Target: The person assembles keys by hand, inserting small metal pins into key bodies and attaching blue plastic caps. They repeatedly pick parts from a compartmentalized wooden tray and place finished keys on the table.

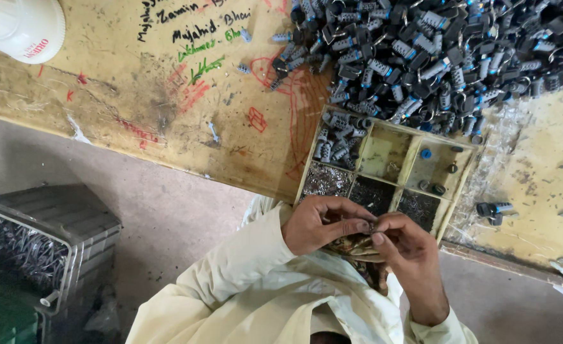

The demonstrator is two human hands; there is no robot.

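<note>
Head view, looking down. I saw the left hand (319, 224) and the right hand (404, 245) brought together just below the near edge of the counter (166, 127), fingertips meeting over a small dark part (369, 225). The fingers of both hands were narrowed in a pinch on that part; it was too small for me to tell its shape or long axis. It lay between the two hands, with neither hand clearly nearer, and a brownish clutch of further pieces (356, 247) showed beneath the palms.

Directly beyond the fingers sat a wooden compartment tray (466, 167), its near cells holding fine metal bits, its far left cell holding small grey cylinders, and one far cell holding a blue cap (426, 153). Past the tray, a large heap of dark lock bodies (434, 57) covered the far right of the counter.

The counter was worn, yellowish and scribbled over. A white cap-like object (20, 25) rested at its far left corner. On the concrete floor to the left stood a grey crate (71, 223) of metal pieces.
</note>
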